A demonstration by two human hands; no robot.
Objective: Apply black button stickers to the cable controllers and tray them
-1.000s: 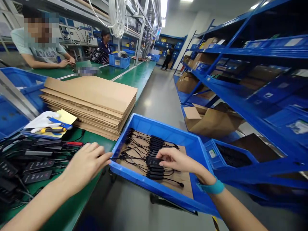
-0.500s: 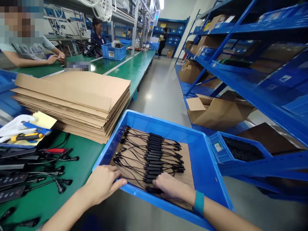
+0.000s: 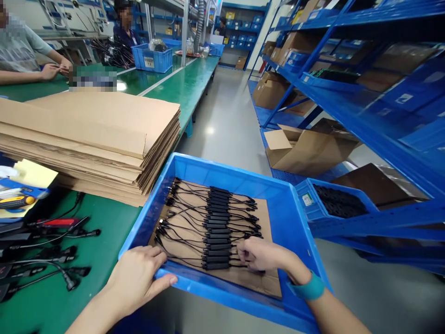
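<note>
I have the black cable adapters (image 3: 216,227) lying in one column on a cardboard liner (image 3: 259,280) inside a blue plastic tray (image 3: 222,169), which sits at the edge of the tabletop (image 3: 93,241) and juts out over the aisle floor (image 3: 222,139). Each adapter's long axis runs crosswise in my view; the column runs away from me, leads fanning out on both sides. The right hand (image 3: 259,254) is loose, fingertips at the lowest adapters (whether it pinches a lead, I cannot tell). The left hand (image 3: 134,280) clasps the tray's near left corner. My judgement: the step in hand is straightening the rows, and the next move calls for care with the interlaced leads. Beyond lie a stack of cardboard sheets (image 3: 93,134) and, to the right, a blue crate (image 3: 306,204) of black parts (image 3: 339,202) on a shelf (image 3: 382,227).
</note>
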